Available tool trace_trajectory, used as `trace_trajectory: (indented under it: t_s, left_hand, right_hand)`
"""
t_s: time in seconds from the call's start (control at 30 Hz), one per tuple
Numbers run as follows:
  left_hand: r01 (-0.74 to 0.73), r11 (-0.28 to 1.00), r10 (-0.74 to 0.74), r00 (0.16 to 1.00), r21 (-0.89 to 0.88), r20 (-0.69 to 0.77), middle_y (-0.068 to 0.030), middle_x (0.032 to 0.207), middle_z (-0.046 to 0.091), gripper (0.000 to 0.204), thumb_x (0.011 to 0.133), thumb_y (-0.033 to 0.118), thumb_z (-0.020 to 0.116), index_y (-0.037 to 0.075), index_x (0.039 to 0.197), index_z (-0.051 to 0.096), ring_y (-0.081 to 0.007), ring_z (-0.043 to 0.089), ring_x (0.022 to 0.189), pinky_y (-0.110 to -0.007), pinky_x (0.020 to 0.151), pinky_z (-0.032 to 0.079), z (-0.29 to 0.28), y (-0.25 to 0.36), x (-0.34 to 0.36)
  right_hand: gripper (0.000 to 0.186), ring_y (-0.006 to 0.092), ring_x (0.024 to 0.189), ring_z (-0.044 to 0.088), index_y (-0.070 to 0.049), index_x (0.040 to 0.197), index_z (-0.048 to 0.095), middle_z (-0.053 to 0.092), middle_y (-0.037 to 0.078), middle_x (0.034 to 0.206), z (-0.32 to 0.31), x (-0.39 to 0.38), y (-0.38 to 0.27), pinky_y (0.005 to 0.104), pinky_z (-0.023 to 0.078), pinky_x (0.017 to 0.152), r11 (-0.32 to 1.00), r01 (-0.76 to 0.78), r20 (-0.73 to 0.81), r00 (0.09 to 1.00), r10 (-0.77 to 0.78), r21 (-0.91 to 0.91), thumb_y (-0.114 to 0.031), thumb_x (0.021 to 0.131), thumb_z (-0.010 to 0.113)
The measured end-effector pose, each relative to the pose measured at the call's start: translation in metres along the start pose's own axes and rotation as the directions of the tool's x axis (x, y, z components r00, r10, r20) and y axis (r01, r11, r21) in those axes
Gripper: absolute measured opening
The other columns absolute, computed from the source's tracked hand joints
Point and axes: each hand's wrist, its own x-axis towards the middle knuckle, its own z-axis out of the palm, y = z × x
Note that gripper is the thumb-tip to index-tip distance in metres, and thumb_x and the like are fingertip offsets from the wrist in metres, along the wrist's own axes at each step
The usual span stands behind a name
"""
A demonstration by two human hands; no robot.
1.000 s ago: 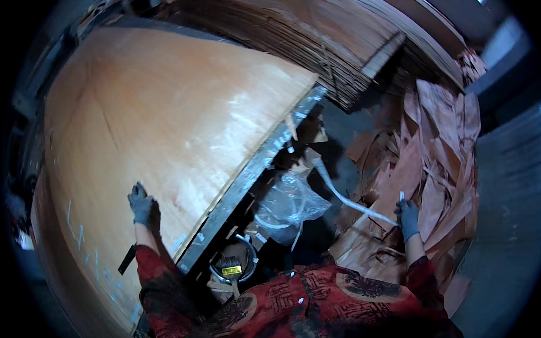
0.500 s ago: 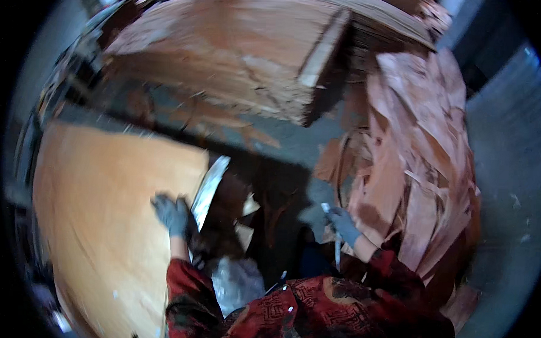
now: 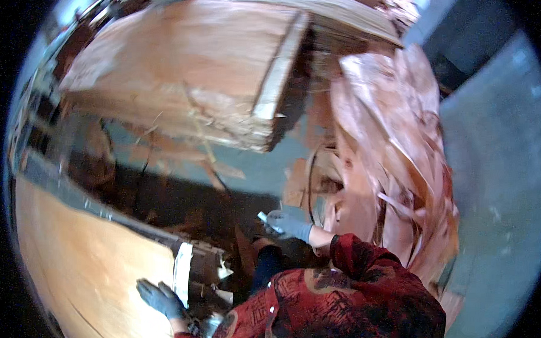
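My left hand (image 3: 160, 298), in a grey glove, lies with its fingers stretched out on a pale wood veneer sheet (image 3: 95, 252) at the lower left. Beside it, along the sheet's right edge, runs a shiny white strip (image 3: 182, 276). My right hand (image 3: 287, 224), gloved too, is closed round a thin white stick (image 3: 261, 217). Only the stick's tip shows clearly, so its exact kind cannot be made out. That hand is over the floor, to the right of the sheet and apart from it.
A thick stack of veneer sheets (image 3: 185, 59) stands at the far side, with a pale board (image 3: 281, 68) at its right end. A heap of loose veneer strips (image 3: 378, 149) lies at the right. Scraps litter the grey-green floor (image 3: 319, 126). A bluish surface (image 3: 496, 195) is farther right.
My right hand has swung left and inward with the white stick. My left hand stays on the sheet, now lower in view. The whole view has shifted, with the sheet lower and the heap farther left.
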Motion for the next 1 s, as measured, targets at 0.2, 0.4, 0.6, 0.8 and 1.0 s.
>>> trace_trajectory:
  t_s: [0.2, 0.4, 0.6, 0.8, 1.0]
  left_hand:
    - [-0.042, 0.984, 0.04, 0.999, -0.171, -0.019, -0.0285, 0.142, 0.028, 0.066, 0.083, 0.023, 0.049, -0.009, 0.137, 0.027, -0.0438, 0.024, 0.132, -0.051, 0.111, 0.016, -0.022, 0.009, 0.018]
    - [0.24, 0.963, -0.18, 0.911, -0.123, 0.37, -0.025, 0.15, 0.011, 0.072, 0.091, 0.04, 0.038, -0.006, 0.142, 0.017, -0.0417, 0.007, 0.139, -0.051, 0.112, 0.006, -0.005, -0.01, 0.002]
    - [0.299, 0.954, -0.25, 0.841, -0.028, 0.48, -0.0311, 0.148, 0.007, 0.082, 0.088, 0.045, 0.04, -0.01, 0.141, 0.009, -0.0471, 0.005, 0.137, -0.055, 0.11, 0.006, -0.014, 0.006, 0.023]
    - [0.401, 0.915, -0.346, 0.723, 0.044, 0.598, -0.0324, 0.147, 0.006, 0.089, 0.078, 0.037, 0.053, -0.013, 0.139, 0.012, -0.048, 0.007, 0.136, -0.053, 0.111, 0.008, -0.026, 0.009, 0.018]
    - [0.416, 0.907, -0.362, 0.696, 0.063, 0.62, -0.0315, 0.147, 0.006, 0.098, 0.071, 0.037, 0.059, -0.012, 0.139, 0.008, -0.0477, 0.004, 0.137, -0.055, 0.111, 0.006, -0.02, 0.007, 0.008]
  right_hand:
    - [0.027, 0.0129, 0.07, 0.058, -0.003, 0.109, 0.058, 0.064, 0.004, 0.086, -0.033, 0.113, -0.039, 0.0271, 0.047, 0.061, 0.998, 0.056, -0.02, 0.998, -0.056, -0.015, -0.025, 0.095, 0.051]
    - [0.029, 0.0141, 0.071, 0.057, -0.005, 0.11, 0.057, 0.062, 0.003, 0.087, -0.046, 0.253, -0.06, 0.0294, 0.048, 0.062, 0.994, -0.108, -0.052, 0.993, 0.109, 0.017, -0.027, 0.092, 0.055]
    - [0.018, 0.018, 0.072, 0.056, -0.006, 0.1, 0.059, 0.061, 0.004, 0.085, -0.025, 0.369, -0.071, 0.0336, 0.049, 0.06, 0.917, -0.252, 0.085, 0.968, 0.237, 0.308, -0.022, 0.092, 0.056]
    - [0.02, 0.0218, 0.08, 0.058, -0.002, 0.105, 0.056, 0.059, 0.007, 0.089, -0.062, 0.355, -0.143, 0.0355, 0.051, 0.07, 0.847, -0.354, 0.35, 0.911, 0.217, 0.396, -0.018, 0.092, 0.056]
    - [0.016, 0.0221, 0.081, 0.059, 0.003, 0.098, 0.059, 0.062, 0.011, 0.093, -0.314, 0.282, -0.188, 0.0319, 0.049, 0.074, 0.989, 0.04, -0.262, 0.965, 0.0, 0.146, -0.005, 0.088, 0.049]
